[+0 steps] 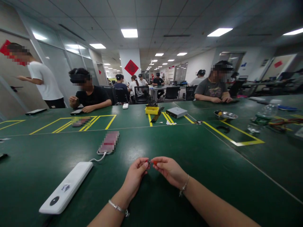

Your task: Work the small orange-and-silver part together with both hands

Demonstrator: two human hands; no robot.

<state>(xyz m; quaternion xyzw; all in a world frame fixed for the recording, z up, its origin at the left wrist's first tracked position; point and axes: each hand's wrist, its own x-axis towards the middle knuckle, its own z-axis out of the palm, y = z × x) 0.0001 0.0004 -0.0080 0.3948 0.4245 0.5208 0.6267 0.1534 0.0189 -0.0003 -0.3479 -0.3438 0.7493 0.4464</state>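
Observation:
Just above the green table, my left hand (136, 172) and my right hand (170, 170) meet almost fingertip to fingertip. My left thumb and fingers pinch a small dark metallic piece with some red on it (149, 162). Between my right thumb and forefinger is a small orange-red piece (155, 163). The two pieces lie very close together, and I cannot tell whether they touch. Both are too small to name, and my fingers partly cover them.
Left of my hands lie a white power bank (68, 186) and a cabled phone (109, 142). Farther off are a yellow box (151, 111), a grey box (176, 112), a metal bowl (230, 116) and a water bottle (262, 116). Co-workers sit across the green table (201, 173).

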